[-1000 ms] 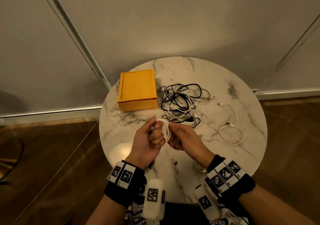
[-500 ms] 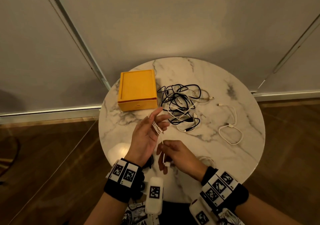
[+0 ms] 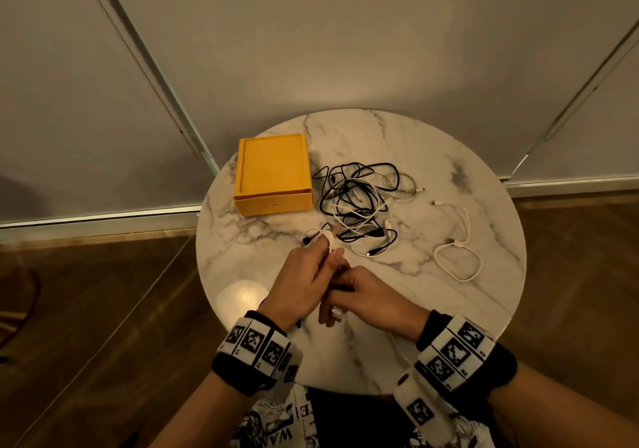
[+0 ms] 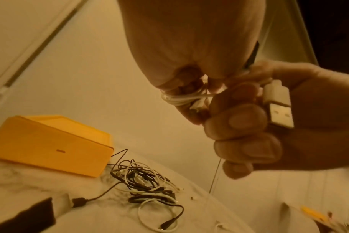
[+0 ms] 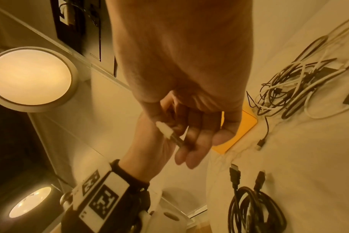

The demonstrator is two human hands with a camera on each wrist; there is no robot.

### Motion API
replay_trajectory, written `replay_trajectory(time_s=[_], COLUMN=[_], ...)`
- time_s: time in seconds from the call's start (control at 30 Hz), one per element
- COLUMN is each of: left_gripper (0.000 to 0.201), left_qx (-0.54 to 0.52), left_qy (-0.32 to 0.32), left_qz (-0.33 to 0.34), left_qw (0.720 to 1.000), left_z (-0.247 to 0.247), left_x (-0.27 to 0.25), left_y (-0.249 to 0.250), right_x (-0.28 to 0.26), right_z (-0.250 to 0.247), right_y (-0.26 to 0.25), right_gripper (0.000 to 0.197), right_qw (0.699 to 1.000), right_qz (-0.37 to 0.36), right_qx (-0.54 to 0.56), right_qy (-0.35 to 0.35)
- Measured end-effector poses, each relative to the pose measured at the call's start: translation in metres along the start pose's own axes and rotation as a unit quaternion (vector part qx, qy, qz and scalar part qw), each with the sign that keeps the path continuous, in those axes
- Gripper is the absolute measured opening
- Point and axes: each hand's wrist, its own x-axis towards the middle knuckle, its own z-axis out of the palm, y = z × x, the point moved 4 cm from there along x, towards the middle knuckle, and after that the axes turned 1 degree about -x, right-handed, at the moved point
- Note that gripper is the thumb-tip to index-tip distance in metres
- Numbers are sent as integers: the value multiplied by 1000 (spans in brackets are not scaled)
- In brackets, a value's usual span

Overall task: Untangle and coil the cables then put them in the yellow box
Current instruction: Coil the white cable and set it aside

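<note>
Fingers of the left hand (image 3: 304,275) carry several turns of a white cable (image 3: 328,240) wound round them, the loops showing just past the fingertips in the head view and bunched under the knuckles in the left wrist view (image 4: 181,98). Touching it from the near side, the right hand (image 3: 366,295) has its fingers (image 4: 247,148) curled, and the cable's white USB plug (image 4: 277,104) lies clamped between them and the palm, metal end pointing out; in the right wrist view the same plug (image 5: 167,132) sticks out across the fingers. Both hands are raised above the near part of the round marble table (image 3: 449,316). Beyond them, toward the far side, lies a tangle of black and white cables (image 3: 356,205), and immediately to its left stands the yellow box (image 3: 273,174), closed side up as far as the head view tells; whether anything is in it cannot be told. Well to the right of the tangle a separate white cable (image 3: 460,250) lies loose in a long loop. The right wrist view also shows a dark coiled cable (image 5: 255,209) lying on the table near the person's edge, two plugs pointing away from the coil.
</note>
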Motion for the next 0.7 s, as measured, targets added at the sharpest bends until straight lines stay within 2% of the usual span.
replay_trajectory(time_s=[0.07,0.17,0.23,0.3,0.37,0.43,0.5,0.6,0.7], left_gripper=[55,59,57,49,41,40,43,42,44], left_qx=[86,206,213,152,65,-60,-152,-161,-157], left_qy=[-31,-72,-88,-117,-133,-105,-56,-19,-22], left_qz=[13,29,31,5,-29,-93,-152,-169,-159], left_qw=[996,975,973,981,989,988,975,972,975], left_z=[2,1,-3,-8,-6,-3,1,6,11], left_x=[0,2,0,-4,-10,-13,-13,-12,-12], left_y=[-5,-9,-12,-17,-16,-15,-17,-18,-20], right_x=[-1,-6,-8,-8,-8,-8,-9,-9,-12], right_z=[-5,-21,-34,-46,-51,-46,-39,-32,-24], right_y=[1,-4,-11,-14,-13,-9,-5,-3,-3], right_gripper=[22,21,22,21,20,18,15,11,9], right_qw=[998,975,954,956,968,980,987,993,997], right_qz=[-2,-33,-62,-65,-49,-34,-32,-41,-48], right_qx=[-55,-209,-275,-262,-230,-189,-150,-100,-50], right_qy=[15,72,101,110,89,54,42,38,23])
